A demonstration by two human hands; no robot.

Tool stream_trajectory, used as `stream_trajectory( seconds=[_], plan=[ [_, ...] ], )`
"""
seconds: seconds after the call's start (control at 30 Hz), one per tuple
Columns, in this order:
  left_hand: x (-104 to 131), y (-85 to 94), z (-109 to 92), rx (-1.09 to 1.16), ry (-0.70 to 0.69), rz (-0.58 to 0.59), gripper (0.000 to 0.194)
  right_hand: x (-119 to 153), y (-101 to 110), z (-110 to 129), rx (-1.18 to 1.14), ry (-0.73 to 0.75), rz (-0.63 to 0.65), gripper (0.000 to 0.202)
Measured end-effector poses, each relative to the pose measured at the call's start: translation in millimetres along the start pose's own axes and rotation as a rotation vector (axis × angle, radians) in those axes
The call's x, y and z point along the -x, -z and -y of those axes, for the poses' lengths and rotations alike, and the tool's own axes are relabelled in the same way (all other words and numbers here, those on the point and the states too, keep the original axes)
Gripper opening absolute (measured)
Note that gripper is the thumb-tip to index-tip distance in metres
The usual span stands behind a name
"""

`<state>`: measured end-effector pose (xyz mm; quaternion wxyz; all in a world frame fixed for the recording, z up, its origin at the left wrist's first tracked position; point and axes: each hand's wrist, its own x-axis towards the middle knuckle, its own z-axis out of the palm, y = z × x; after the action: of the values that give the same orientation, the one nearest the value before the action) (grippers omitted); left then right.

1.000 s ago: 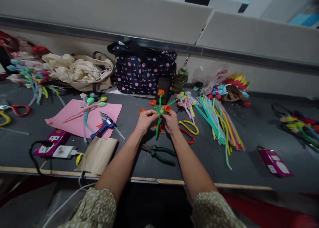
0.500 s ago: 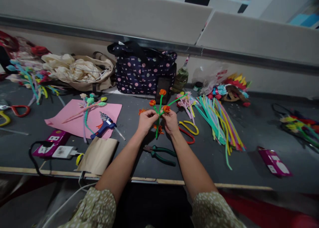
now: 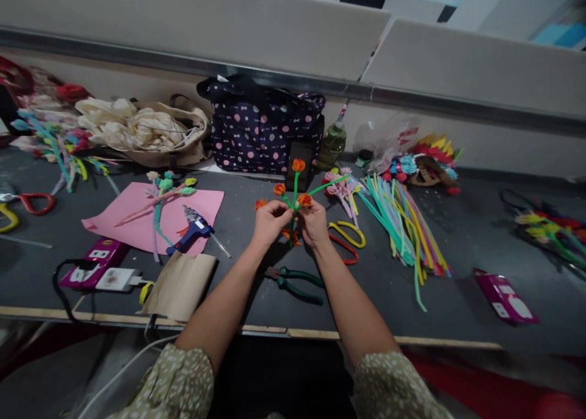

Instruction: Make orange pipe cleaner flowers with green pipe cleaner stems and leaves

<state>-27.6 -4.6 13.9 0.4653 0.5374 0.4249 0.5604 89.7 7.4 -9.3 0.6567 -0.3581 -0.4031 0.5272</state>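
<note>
Both my hands pinch a pipe-cleaner flower stem (image 3: 293,194) with green stalks and fuzzy orange heads, held above the dark table. My left hand (image 3: 270,225) is closed on it from the left, fingertips at the joint of the stalks. From the right, my right hand (image 3: 314,224) grips it just below an orange flower head (image 3: 304,200). One green stalk sticks out to the upper right with no flower on its end. Orange pieces (image 3: 292,237) show below and between my hands. Green-handled pliers (image 3: 297,283) lie on the table nearer me.
A glue gun (image 3: 195,232) rests on pink paper (image 3: 132,208) at left, beside brown paper (image 3: 180,288). To the right are scissors (image 3: 348,235) and a bundle of coloured pipe cleaners (image 3: 403,224). A polka-dot bag (image 3: 268,129), a phone (image 3: 301,157) and a bottle (image 3: 332,143) stand behind.
The free green stalk has swung slightly lower and to the right. The lower stem end has shifted a little up and right. Both hands keep their hold almost in place.
</note>
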Motion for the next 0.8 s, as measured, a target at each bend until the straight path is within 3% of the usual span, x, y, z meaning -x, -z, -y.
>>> stream_trajectory(
  seconds=[0.47, 0.8],
  plan=[
    [-1.6, 2.2, 14.2, -0.067, -0.102, 0.035, 0.015, 0.7, -2.5, -2.2, 0.05, 0.011, -0.03, 0.018],
    [-0.3, 1.6, 13.9, -0.105, -0.14, -0.043, 0.012, 4.3, -8.0, 0.4, 0.032, 0.013, -0.001, 0.022]
  ],
)
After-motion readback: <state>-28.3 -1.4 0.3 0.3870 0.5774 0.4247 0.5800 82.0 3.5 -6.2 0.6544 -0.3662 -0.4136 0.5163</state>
